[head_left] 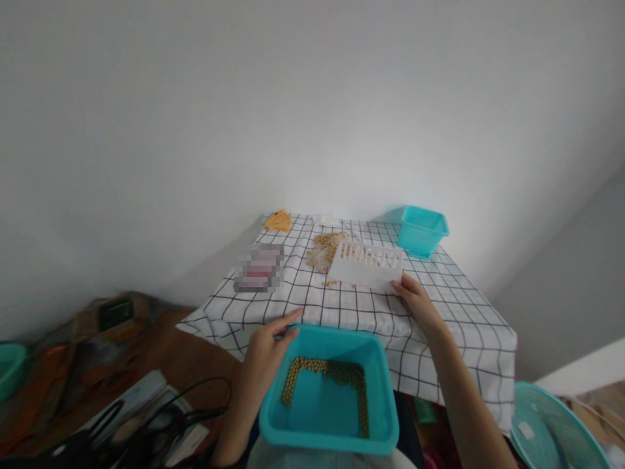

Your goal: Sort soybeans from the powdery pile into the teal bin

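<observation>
My left hand (267,348) grips the far left rim of a turquoise plastic basin (378,391) held close to me; small brownish-green beans (336,372) line its bottom edges. My right hand (415,296) reaches forward and holds the near right corner of a white slotted plastic basket (368,264) lying tipped on the checkered tablecloth (454,306). A heap of pale beans (326,249) lies on the cloth just left of the white basket.
A second turquoise basin (422,229) stands at the table's far right. An orange scrap (278,221) lies at the far left corner, a blurred packet (258,267) at left. Cables and clutter (146,417) sit lower left; a teal round lid (556,430) lower right.
</observation>
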{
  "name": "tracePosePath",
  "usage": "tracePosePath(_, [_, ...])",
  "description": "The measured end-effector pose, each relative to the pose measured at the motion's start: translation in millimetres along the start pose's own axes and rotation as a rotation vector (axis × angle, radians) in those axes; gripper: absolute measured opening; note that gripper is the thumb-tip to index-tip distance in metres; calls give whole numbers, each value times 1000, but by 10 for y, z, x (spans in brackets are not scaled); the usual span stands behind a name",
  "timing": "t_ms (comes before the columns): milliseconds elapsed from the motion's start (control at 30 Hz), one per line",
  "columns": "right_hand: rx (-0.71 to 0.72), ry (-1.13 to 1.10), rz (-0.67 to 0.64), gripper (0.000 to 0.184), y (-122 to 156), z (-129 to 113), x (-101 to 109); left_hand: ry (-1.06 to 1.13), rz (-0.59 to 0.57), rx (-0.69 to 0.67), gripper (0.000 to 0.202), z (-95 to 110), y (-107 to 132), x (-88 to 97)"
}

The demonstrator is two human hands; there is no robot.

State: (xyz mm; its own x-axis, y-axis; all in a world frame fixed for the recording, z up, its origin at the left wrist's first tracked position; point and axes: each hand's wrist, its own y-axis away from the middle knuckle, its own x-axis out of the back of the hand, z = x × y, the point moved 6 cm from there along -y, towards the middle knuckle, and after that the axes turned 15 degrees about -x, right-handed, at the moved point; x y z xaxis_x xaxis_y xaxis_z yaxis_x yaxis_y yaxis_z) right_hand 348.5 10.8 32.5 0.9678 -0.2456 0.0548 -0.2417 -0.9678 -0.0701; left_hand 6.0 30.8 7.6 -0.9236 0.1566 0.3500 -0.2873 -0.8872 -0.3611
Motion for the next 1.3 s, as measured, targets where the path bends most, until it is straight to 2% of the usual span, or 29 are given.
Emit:
tracePosePath(167, [12,49,-11,37,29,-37,-17,3,6,-39,44,-9,-13,-3])
tracePosePath(933, [17,67,-50,35,53,-41,-37,4,21,-11,45,-14,-25,6])
tracePosePath(1133, [3,81,-126,34,61,-33,-77,18,26,-8,45,-5,-30,9])
tracePosePath(1300, [-21,57,-139,34,57,-8,-78,36,10,12,47,-48,-12,0])
